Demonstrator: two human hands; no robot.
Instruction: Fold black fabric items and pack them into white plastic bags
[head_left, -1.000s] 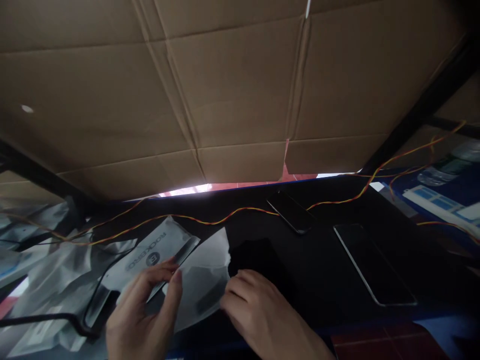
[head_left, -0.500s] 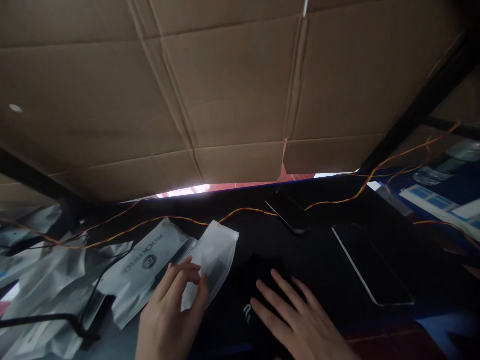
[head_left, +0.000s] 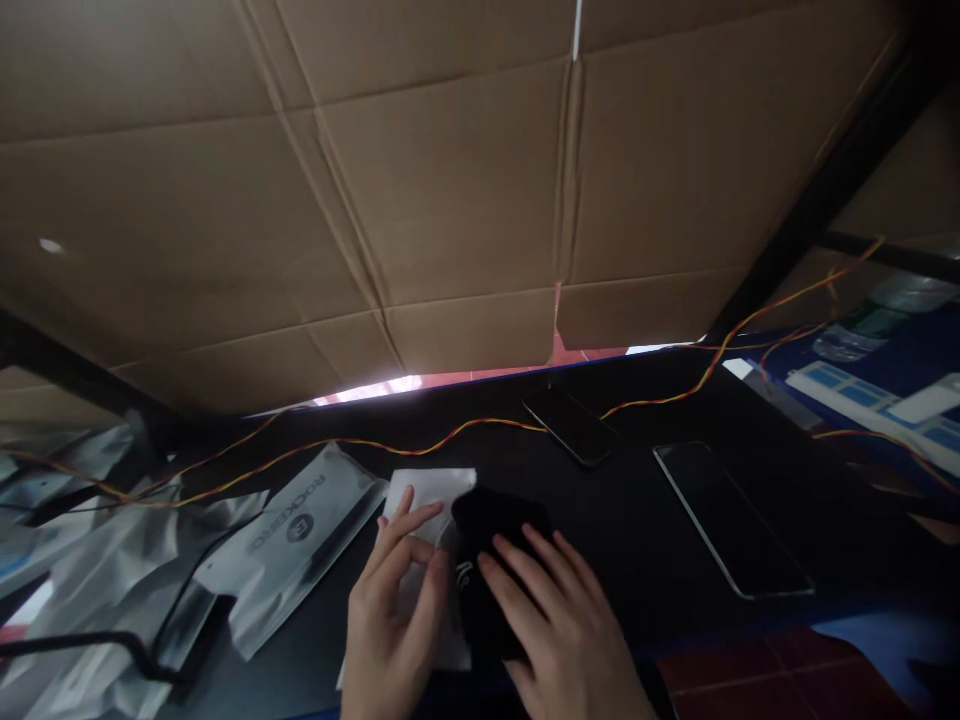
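My left hand (head_left: pixel 401 600) pinches the side of a white translucent zip bag (head_left: pixel 431 485) between thumb and index finger, the other fingers raised. Against the bag's right side lies a folded black cloth item (head_left: pixel 487 510) with a small white logo. My right hand (head_left: pixel 559 610) holds this item, long fingers laid over its top and thumb at the near edge. Whether the item's left edge is inside the bag or only over it, I cannot tell. Left of my hands rests a filled translucent bag (head_left: pixel 300 540) printed "ROCKBRO".
Two dark phones (head_left: pixel 571 425) (head_left: pixel 731 520) lie on the black table (head_left: pixel 630 520). A red-yellow twisted wire (head_left: pixel 480 423) crosses behind. More plastic bags (head_left: pixel 112 590) pile at left beside a black bar (head_left: pixel 90 640). Cardboard (head_left: pixel 450 190) stands at the back; a plastic bottle (head_left: pixel 855 335) lies far right.
My right hand has moved left and away from me with the black cloth item, up against the zip bag. The zip bag has turned straighter; my left hand has shifted right with it.
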